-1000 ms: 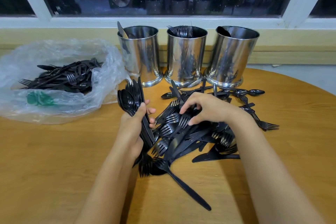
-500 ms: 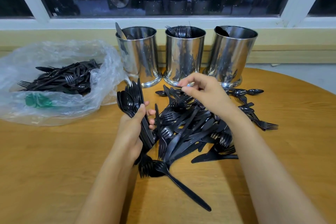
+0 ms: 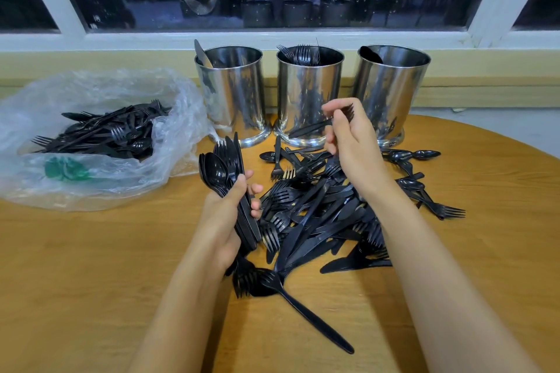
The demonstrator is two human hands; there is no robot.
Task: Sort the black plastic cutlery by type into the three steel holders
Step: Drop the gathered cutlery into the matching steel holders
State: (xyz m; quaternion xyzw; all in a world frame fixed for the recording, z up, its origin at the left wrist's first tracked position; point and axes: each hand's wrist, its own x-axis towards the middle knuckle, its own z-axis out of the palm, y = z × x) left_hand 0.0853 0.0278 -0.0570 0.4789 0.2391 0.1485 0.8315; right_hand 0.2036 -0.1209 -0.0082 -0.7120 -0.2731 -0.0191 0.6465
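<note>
Left hand (image 3: pixel 225 215): my fingers clamped round a mixed bundle (image 3: pixel 222 171) of spoons, forks and knives. Right hand (image 3: pixel 351 142): my fingertips pinched one fork (image 3: pixel 306 129), raised in front of the middle holder (image 3: pixel 307 94). Loose pile (image 3: pixel 318 215): lay on the table (image 3: pixel 91 281), near the holders, between my forearms.

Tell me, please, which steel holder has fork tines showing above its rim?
The middle holder; the left holder shows a knife blade, the right holder a spoon.
</note>
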